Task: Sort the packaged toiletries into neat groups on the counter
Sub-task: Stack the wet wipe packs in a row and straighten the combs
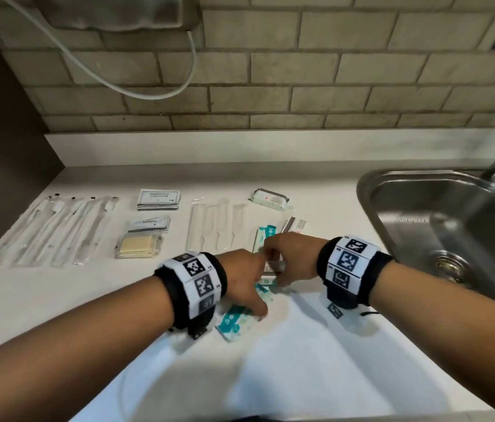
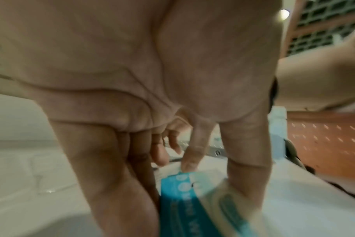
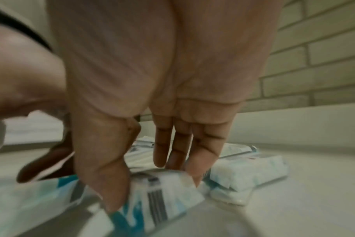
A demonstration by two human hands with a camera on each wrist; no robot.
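Observation:
Several teal-and-white sachets lie in a loose heap at the counter's middle front. My left hand (image 1: 258,300) reaches down onto it, and its thumb and fingers pinch one teal sachet (image 1: 234,321). In the left wrist view that teal sachet (image 2: 192,200) sits between the fingers and thumb of my left hand (image 2: 184,189). My right hand (image 1: 273,269) is just behind it and pinches a small white sachet (image 1: 270,266). The right wrist view shows this white sachet (image 3: 156,200), which carries a barcode, held between the thumb and fingers of my right hand (image 3: 152,192).
Sorted rows lie behind: wrapped toothbrushes (image 1: 54,229), shampoo sachets (image 1: 158,199), toothpaste sachets (image 1: 149,225), a yellow pad in a clear pack (image 1: 138,246), combs (image 1: 216,226) and a wrapped soap bar (image 1: 269,197). A steel sink (image 1: 392,190) is at the right.

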